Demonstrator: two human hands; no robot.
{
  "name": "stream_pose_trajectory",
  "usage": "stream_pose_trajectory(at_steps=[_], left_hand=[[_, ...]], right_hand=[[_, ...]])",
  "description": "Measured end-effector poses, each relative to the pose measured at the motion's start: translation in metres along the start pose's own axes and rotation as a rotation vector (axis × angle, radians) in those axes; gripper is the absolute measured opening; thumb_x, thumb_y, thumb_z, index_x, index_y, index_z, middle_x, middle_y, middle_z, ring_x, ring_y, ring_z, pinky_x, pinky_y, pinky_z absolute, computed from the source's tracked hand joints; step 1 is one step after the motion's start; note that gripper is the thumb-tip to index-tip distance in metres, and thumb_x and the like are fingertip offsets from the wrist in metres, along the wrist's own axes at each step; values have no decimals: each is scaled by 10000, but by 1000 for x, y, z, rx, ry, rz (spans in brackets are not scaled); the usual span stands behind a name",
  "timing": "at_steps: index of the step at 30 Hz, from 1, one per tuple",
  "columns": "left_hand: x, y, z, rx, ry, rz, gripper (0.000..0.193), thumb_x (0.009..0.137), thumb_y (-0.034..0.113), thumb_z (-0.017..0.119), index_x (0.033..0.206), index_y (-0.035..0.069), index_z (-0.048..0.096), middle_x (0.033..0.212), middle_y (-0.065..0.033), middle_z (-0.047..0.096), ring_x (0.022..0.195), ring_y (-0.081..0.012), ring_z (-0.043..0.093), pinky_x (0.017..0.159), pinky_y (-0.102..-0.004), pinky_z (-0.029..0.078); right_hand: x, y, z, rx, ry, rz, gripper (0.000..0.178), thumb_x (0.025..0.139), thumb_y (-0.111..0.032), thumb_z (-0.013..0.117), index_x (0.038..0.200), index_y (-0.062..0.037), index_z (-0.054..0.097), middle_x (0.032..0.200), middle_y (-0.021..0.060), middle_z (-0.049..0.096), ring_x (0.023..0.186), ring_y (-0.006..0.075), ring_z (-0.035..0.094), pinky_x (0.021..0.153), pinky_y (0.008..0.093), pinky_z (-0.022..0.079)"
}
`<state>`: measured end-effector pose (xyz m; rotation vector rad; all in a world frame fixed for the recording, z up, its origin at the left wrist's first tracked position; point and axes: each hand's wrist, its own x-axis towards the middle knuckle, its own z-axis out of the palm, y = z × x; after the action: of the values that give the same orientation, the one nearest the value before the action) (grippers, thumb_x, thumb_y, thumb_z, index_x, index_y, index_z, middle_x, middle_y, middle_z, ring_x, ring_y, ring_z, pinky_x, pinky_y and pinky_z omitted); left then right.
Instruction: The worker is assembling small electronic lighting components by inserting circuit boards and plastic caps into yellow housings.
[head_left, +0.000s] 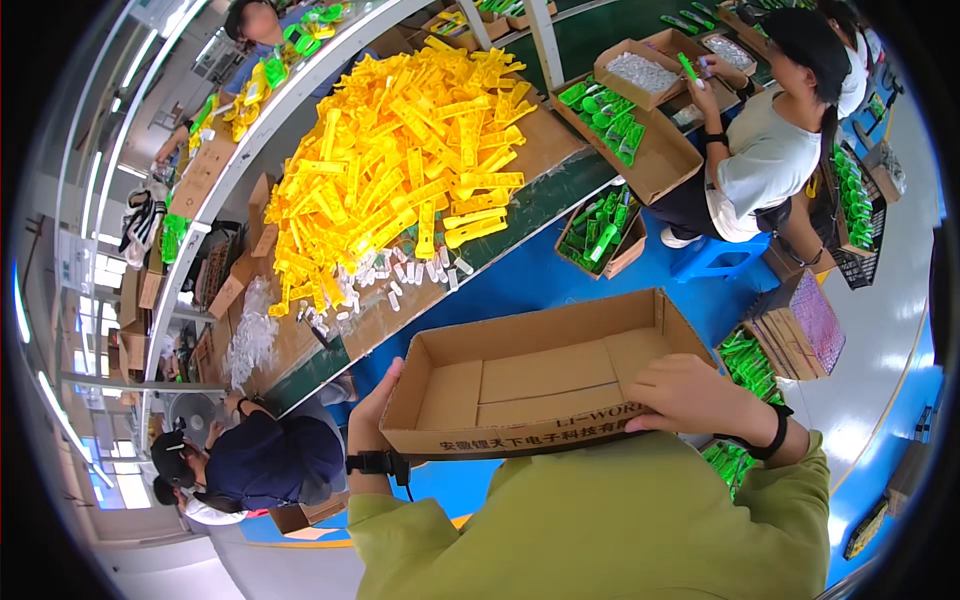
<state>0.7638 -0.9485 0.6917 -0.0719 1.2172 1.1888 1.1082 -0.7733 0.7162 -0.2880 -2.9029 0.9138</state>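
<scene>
I hold a shallow, empty cardboard box (540, 380) in front of my chest with both hands. My left hand (372, 410) grips its left end, thumb on the outer wall. My right hand (695, 395) curls over the near right rim. Both wrists carry black bands, and my sleeves are olive green. Ahead of the box, a big heap of yellow plastic pieces (400, 170) lies on a long workbench (545, 140), with small white parts (400, 275) scattered at its near edge.
A seated person (765, 150) works at the right beside cardboard boxes of green parts (610, 120). More boxes of green parts (600, 235) stand on the blue floor (530, 275). Another person (260, 460) crouches at the lower left. A blue stool (715, 255) stands near the bench.
</scene>
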Motion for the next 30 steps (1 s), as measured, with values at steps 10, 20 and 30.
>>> stream_pose_trajectory(at_steps=[10, 20, 30], left_hand=[[93, -27, -212, 120, 431, 169, 331, 584, 19, 619, 910, 25, 565, 854, -68, 585, 745, -167, 556, 651, -265, 447], [-16, -61, -224, -352, 562, 226, 471, 628, 272, 525, 1040, 47, 483, 981, -80, 541, 878, -232, 528, 736, -325, 426], [-71, -117, -253, -462, 856, 513, 507, 637, 190, 494, 1115, 34, 427, 1067, -94, 495, 970, -269, 487, 842, -373, 389]], right_hand=[[144, 51, 6, 154, -5, 40, 241, 753, -280, 554, 794, -45, 523, 723, 92, 540, 694, 250, 537, 601, 341, 421], [157, 166, 17, 329, 33, 421, 165, 779, -165, 507, 860, -23, 532, 678, 103, 539, 611, 192, 516, 552, 291, 410], [176, 211, 94, 445, -134, 426, 209, 759, -211, 524, 849, -22, 524, 705, 101, 555, 646, 207, 534, 580, 306, 418]])
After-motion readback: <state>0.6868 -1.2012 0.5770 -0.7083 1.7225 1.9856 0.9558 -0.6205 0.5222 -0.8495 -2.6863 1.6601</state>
